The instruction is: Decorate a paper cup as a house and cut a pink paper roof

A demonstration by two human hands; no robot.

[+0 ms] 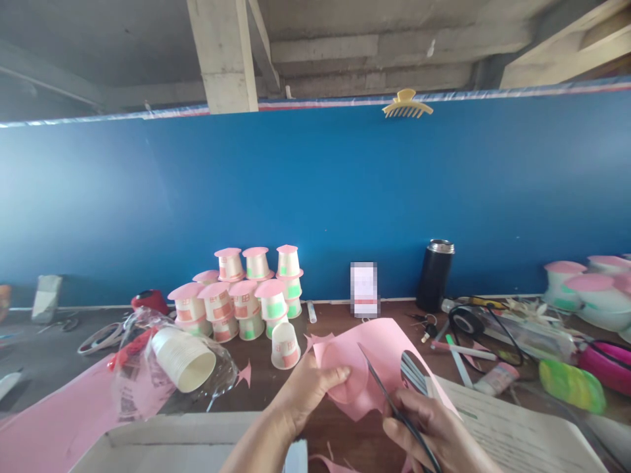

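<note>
So the pink paper (389,335) sits lower center of the frame, a bit right, with a rounder pink piece (345,374) at its left side. The left hand (318,384) comes up from the bottom edge with the forearm slanting right, thumb pressed flat on top, pinching the paper; the other fingers are mostly hidden, some behind it. The right hand (421,420) comes in from the lower right, knuckles up and fingers curled around dark scissors (379,383), blades pointing up and left over the sheet. Handles are mostly buried in that fist, and I honestly can't tell if the blades are apart. There's also a striped patch (413,372) at the sheet's right side, no clue what it is. Left of the hands there's one decorated cup (284,348), then stacked cups with pink tops (246,305) behind it. Clear plastic (131,378) around plain white cups (182,358) is at lower left. The printed page (517,427) at lower right is partly covered and too blurry to read, and the card (363,289) near the blue panel (325,184) is pixelated. More pink-topped cups (604,299) get cut off at the right edge.
</note>
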